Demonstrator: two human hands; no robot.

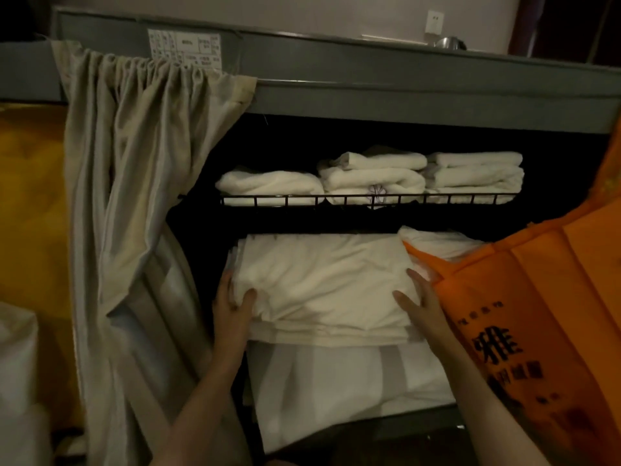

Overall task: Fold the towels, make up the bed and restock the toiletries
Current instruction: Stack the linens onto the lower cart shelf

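the housekeeping cart point(336, 65) is standing open, its beige curtain point(134, 196) drawn to the left edge, and the step in hand appears to be fetching clean linen for making up the bed. the folded sheet stack point(322, 284) is lying on the lower shelf, reaching to its front edge, above more white linen point(336, 391) at the bottom of the cart. the left hand point(235, 307) is gripping the stack's front left corner, thumb curled over the top layers and fingers hidden at the side. the right hand point(416, 304) is resting on the stack's right edge with fingers straight and apart. the next move is likely calling for both hands to lift the top layers together and draw them out level. an orange bag point(524, 314) is crowding the cart's right edge, overlapping the stack's right rear corner, and may be snagging the linen on withdrawal. folded towels point(369, 176) are sitting on the wire shelf point(366, 200) above, well clear of the hands.
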